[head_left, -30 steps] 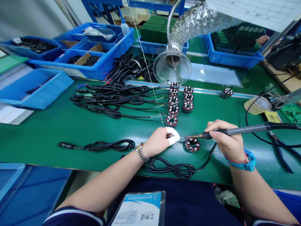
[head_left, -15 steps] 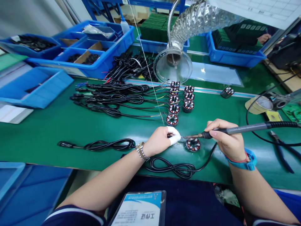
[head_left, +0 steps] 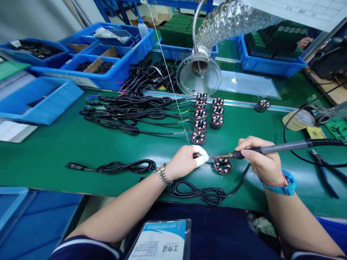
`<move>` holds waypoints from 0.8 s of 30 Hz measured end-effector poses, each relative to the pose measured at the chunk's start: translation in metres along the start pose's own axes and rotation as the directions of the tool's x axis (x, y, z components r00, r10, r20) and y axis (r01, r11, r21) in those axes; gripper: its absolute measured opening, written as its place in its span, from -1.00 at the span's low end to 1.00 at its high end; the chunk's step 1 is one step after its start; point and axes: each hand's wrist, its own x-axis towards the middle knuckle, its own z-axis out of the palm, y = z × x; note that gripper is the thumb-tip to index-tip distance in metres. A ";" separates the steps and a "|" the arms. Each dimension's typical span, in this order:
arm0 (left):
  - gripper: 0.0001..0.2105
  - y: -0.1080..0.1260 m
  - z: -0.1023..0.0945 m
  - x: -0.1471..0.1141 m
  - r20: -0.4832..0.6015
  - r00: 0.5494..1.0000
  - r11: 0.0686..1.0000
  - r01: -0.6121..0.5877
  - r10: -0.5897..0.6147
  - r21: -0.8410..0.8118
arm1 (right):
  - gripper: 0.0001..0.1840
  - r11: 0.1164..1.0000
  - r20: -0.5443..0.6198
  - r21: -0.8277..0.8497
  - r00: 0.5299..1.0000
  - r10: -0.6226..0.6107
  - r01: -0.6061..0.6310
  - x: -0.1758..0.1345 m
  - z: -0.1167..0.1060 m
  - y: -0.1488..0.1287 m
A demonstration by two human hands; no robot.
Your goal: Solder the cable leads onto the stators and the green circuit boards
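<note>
So left hand [head_left: 185,162] pinches thin wire [head_left: 210,157], right hand [head_left: 260,157] clamps one slim soldering iron [head_left: 284,148], one ring-shaped stator [head_left: 222,172] nearby.

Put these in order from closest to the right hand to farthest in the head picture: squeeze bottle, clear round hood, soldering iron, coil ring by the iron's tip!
1. Soldering iron: held in the right hand.
2. Coil ring: left of the hand, near the tip.
3. Clear round hood: farther back, left.
4. Squeeze bottle: back left, beyond the hood.

Noted blue-handled metal cutters [head_left: 324,177] lying at right. Found translucent, blue-tipped plastic bottle [head_left: 142,29] upright at large blue compartmented plastic bin [head_left: 138,54], rear left.
</note>
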 end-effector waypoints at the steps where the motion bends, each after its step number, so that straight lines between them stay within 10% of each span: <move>1: -0.89 0.000 0.000 0.000 0.002 1.000 1.000 0.000 0.000 0.001 | -0.91 1.000 -0.005 0.006 1.000 -0.001 0.001 0.000 0.000 0.000; 24: -0.89 0.000 0.001 -0.002 -0.002 1.000 1.000 -0.025 0.025 0.004 | -0.87 0.984 -0.234 -0.119 0.960 -0.154 0.129 -0.002 -0.003 -0.001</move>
